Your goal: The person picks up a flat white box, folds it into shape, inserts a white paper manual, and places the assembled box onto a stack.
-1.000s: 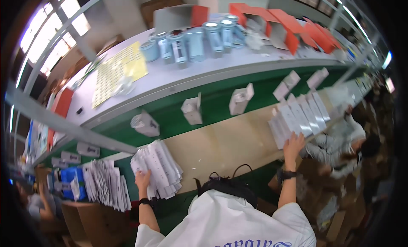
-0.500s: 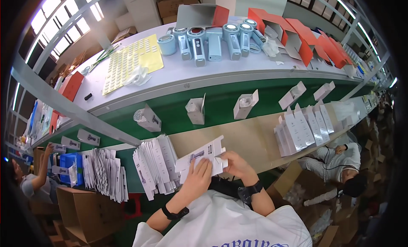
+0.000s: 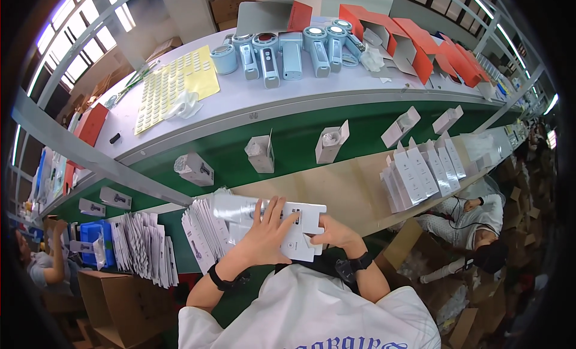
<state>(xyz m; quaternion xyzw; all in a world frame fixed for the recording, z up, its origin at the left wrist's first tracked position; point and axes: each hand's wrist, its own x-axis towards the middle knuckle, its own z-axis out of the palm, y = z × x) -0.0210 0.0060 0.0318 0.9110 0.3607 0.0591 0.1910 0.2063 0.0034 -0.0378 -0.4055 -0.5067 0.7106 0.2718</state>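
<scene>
A white folding box is held in front of my chest, with end flaps standing out at its right. Across its middle lies my left hand, fingers spread over the panel and holding it. My right hand grips the box's right end by the flaps, thumb and fingers closed. The box's left part is shiny and slightly smeared, and it overlaps a stack of flat folded boxes beside my left hand.
Several opened white boxes move or stand along the green strip ahead. Upright boxes are grouped at right. Light-blue devices and orange cartons occupy the upper table. Workers sit at right and far left.
The box has turned from slanted to nearly level, and its shape has opened out. My left hand has shifted left with its fingers spreading. The boxes on the green strip appear shifted left.
</scene>
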